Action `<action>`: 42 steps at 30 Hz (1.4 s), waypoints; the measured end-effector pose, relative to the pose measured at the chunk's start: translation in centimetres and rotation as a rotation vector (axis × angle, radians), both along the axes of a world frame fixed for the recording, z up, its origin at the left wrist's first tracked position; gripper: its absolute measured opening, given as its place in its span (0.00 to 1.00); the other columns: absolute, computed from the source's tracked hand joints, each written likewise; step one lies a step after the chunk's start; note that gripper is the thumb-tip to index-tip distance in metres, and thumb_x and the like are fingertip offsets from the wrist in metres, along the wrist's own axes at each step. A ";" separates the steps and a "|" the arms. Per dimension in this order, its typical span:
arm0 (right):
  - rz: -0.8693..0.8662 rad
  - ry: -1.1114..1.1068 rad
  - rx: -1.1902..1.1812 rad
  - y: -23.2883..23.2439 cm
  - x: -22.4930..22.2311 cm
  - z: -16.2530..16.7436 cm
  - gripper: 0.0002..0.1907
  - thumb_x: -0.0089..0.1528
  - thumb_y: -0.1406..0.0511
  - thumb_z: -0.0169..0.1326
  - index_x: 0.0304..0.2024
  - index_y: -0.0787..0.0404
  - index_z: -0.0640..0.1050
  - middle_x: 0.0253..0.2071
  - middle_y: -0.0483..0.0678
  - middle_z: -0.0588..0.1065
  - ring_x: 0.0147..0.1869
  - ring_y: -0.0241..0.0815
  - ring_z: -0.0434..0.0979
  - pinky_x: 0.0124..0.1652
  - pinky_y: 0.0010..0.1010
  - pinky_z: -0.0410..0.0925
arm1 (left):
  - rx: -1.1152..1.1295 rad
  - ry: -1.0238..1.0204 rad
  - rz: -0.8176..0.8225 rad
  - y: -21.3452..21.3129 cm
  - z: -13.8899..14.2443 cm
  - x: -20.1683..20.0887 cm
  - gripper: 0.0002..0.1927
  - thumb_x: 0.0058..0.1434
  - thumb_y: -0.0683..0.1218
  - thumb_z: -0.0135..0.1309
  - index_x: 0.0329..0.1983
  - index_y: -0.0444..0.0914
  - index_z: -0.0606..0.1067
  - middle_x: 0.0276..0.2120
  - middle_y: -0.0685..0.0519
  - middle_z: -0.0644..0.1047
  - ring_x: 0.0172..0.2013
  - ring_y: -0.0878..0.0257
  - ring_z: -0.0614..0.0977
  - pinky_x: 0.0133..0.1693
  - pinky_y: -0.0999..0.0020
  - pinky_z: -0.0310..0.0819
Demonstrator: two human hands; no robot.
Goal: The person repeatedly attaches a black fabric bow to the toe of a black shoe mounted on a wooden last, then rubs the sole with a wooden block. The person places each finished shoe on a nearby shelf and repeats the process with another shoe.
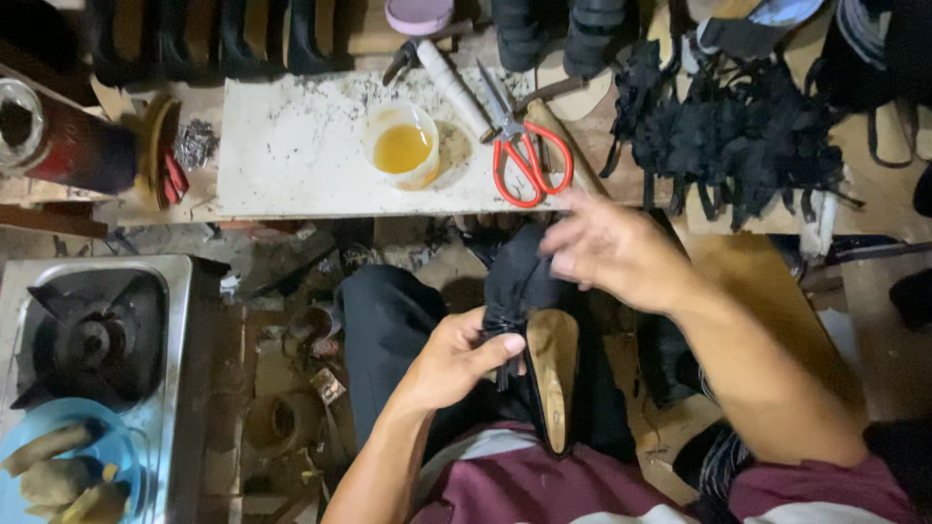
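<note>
A black shoe upper on a wooden last [551, 374] rests sole-up on my lap. My left hand [454, 357] grips its black side, thumb pressed near the tan insole. My right hand [607, 247] hovers over the toe end of the black upper [515, 277], fingers blurred and loosely spread; nothing shows in it. Red-handled scissors [524, 155] lie on the white slab [291, 146] just beyond that hand, next to a cup of yellow glue [402, 146].
A pile of black straps [728, 136] lies at the right of the bench. A white-handled tool [451, 82] rests by the cup. At left stand a gas stove [92, 335], a blue plate with food [63, 471] and a dark can [68, 146]. Scraps litter the floor.
</note>
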State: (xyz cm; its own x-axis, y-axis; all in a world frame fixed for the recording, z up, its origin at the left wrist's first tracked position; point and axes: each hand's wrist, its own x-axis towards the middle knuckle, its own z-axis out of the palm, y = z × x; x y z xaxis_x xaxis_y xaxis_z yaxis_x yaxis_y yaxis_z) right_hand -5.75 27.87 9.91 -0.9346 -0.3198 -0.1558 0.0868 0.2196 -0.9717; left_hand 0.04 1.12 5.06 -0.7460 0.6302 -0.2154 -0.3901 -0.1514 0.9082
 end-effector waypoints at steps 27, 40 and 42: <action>-0.407 -0.080 -0.284 -1.6 7.4 -6.1 0.42 0.59 0.75 0.60 0.74 0.66 0.59 0.39 0.53 0.80 0.37 0.35 0.79 0.37 0.26 0.73 | 0.080 -0.037 0.084 1.0 -7.1 0.7 0.23 0.63 0.48 0.62 0.59 0.36 0.76 0.43 0.53 0.79 0.43 0.68 0.78 0.47 0.71 0.73; -0.241 0.044 -0.073 -3.8 8.2 -4.0 0.36 0.62 0.74 0.59 0.72 0.64 0.65 0.36 0.48 0.80 0.38 0.32 0.77 0.40 0.23 0.70 | 0.459 -0.447 0.471 2.3 -3.2 -0.8 0.01 0.68 0.42 0.52 0.41 0.40 0.73 0.39 0.53 0.80 0.38 0.64 0.84 0.40 0.60 0.84; -0.181 0.027 -0.108 -2.5 8.1 -4.1 0.35 0.62 0.73 0.58 0.72 0.64 0.64 0.36 0.47 0.81 0.38 0.32 0.79 0.41 0.23 0.72 | 0.506 -0.433 0.471 1.8 -3.9 -1.0 0.04 0.71 0.43 0.52 0.39 0.40 0.73 0.37 0.53 0.79 0.38 0.64 0.83 0.41 0.58 0.84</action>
